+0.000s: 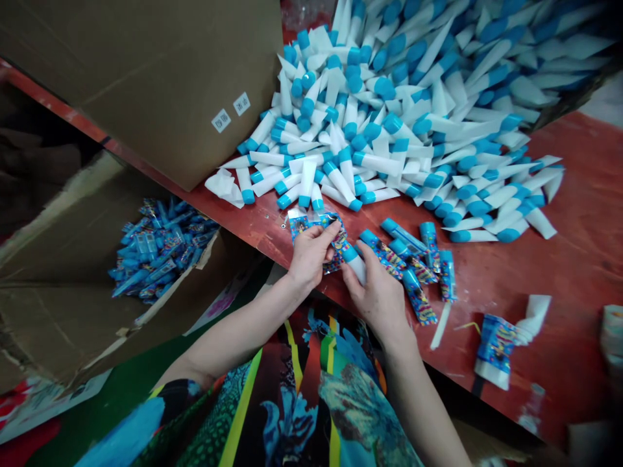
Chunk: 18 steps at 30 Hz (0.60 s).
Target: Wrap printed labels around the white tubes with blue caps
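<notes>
My left hand (311, 254) pinches a colourful printed plastic wrapper (339, 241) between thumb and fingers, near the table's front edge. My right hand (378, 295) is closed around a white tube with a blue cap (355, 264). The tube's capped end meets the wrapper; I cannot tell how far inside it sits. Under and behind my left hand lie more flat printed wrappers (298, 224). To the right of my right hand, several blue-capped tubes in printed wrappers (419, 297) lie loosely together.
A large heap of white tubes with blue caps (350, 120) covers the back of the red table (574, 259). A tall cardboard box (170, 78) stands at the left. Below, an open carton (58, 285) holds wrapped pieces (158, 250). Another stack of printed wrappers (496, 347) lies right.
</notes>
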Motion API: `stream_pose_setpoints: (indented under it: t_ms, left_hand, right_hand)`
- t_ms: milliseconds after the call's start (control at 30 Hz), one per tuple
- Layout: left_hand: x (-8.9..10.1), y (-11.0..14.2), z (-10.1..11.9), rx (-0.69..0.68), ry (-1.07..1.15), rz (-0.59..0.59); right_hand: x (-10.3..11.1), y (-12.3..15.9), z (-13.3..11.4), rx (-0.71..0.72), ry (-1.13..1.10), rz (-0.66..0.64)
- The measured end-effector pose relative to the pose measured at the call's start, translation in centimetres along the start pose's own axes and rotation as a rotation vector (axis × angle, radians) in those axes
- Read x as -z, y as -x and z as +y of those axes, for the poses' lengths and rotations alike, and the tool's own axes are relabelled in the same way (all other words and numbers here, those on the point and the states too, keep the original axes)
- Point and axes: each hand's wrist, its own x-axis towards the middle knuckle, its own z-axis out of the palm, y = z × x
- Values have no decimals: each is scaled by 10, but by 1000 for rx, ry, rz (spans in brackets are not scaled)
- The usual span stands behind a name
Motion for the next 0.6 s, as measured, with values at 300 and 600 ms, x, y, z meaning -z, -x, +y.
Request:
stream_pose_setpoints:
  t_ms: [300, 600]
  left_hand:
    - [12, -1, -9, 113, -168, -204]
    - [7, 6, -21, 140, -72, -203]
  right_hand:
    - [2, -6, -5, 44, 39, -64]
    - [0, -9, 4, -108, -266, 12]
